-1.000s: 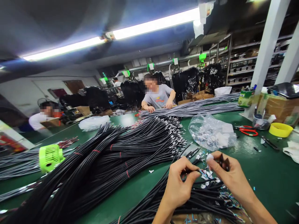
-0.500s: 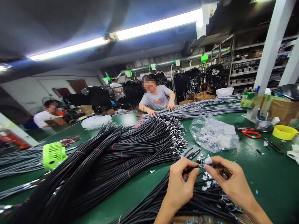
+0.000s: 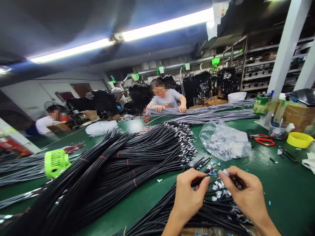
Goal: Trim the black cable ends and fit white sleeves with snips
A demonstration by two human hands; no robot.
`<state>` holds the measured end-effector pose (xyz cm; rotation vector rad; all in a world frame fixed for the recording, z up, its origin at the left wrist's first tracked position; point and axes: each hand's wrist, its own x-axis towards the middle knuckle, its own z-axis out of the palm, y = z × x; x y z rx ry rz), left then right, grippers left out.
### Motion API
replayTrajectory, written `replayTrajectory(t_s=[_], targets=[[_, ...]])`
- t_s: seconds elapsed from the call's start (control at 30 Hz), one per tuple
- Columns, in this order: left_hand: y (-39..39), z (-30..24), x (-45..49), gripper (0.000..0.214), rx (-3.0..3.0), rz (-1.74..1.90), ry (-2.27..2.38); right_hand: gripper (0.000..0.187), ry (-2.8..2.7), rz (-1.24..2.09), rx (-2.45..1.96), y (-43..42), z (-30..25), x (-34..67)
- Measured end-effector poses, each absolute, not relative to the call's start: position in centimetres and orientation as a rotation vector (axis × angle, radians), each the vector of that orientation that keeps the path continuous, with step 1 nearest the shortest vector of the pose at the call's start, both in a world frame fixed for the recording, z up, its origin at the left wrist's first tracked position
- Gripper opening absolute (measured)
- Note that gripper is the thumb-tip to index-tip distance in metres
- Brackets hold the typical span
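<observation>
left hand (image 3: pixel 190 191) nearer, fingers pinching cable end (image 3: pixel 212 172), long axis rightward toward right hand (image 3: pixel 246 193), just apart, fingers curled, cannot tell on what

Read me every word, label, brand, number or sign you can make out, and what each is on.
No text can be read.
Green cylindrical can at right: markings too blurred to read.
Light grey T-shirt on the person opposite: reddish print too blurred to read.
White rectangular sheets at the back: too small to tell whether they bear text.
</observation>
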<state>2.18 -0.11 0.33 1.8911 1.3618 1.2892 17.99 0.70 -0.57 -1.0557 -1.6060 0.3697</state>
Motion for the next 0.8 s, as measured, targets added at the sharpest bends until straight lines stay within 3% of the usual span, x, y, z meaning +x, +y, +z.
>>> replayTrajectory(t_s=[0.07, 0.27, 0.6, 0.8], targets=[[-0.1, 0.3, 2.1, 0.017, 1.872, 1.354, 1.364, 0.018, -1.6, 0.436, -1.086, 0.7, -0.8, 17.8], [-0.2, 0.2, 2.1, 0.017, 1.834, 1.386, 1.341, 0.023, -1.722, 0.699, -1.095, 1.2, -1.5, 17.7], [0.7, 0.3, 1.8, 0.039, 1.42, 1.101, 1.05, 0.015, -1.764, 0.711, -1.054, 1.1, -1.5, 18.0], [0.7, 0.1, 1.7, 0.035, 1.377, 1.023, 0.984, 0.026, -1.774, 0.931, -1.006, 1.1, -0.1, 17.7]])
